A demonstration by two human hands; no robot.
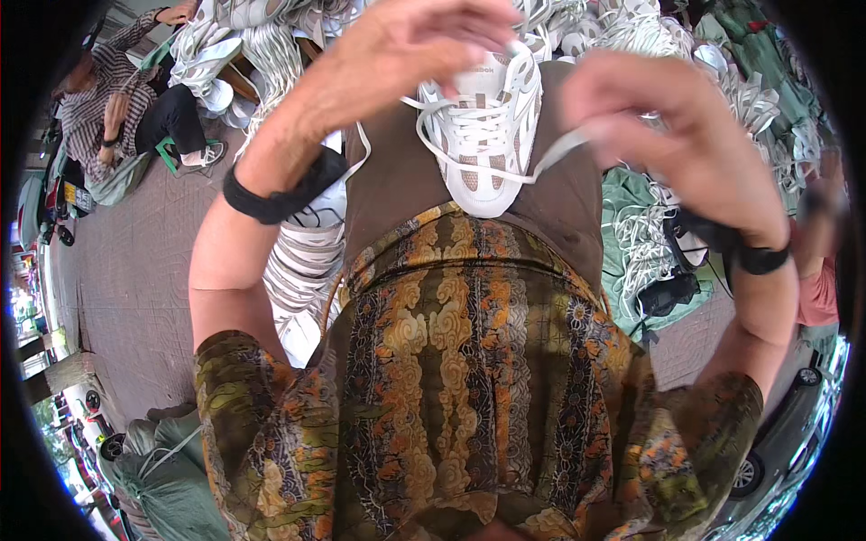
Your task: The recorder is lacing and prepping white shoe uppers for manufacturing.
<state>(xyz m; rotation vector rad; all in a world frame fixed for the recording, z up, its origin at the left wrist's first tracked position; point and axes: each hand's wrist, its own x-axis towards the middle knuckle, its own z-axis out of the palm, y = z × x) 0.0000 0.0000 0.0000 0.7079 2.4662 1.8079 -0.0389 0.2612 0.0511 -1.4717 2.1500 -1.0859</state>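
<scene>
A white and beige sneaker (487, 185) lies on my lap, on dark brown cloth (388, 180), its toe toward me. Its white shoelace (483, 122) is threaded across the tongue in several rows. My right hand (622, 104), blurred by motion, is closed on a loose length of this lace, drawn out to the right of the shoe. Over the upper eyelets and tongue hovers my left hand (433, 41), its fingers bent and smeared, so whether they grip anything is unclear. Another lace strand loops out to the left of the shoe. Black bands circle both forearms.
White sneakers and laces (248, 59) are heaped ahead. Stacked white shoe parts (307, 270) stand by my left leg; green cloth with laces (636, 234) lies on the right. Another person (117, 99) sits at far left near a green stool (167, 153). A grey-green sack (167, 478) sits lower left.
</scene>
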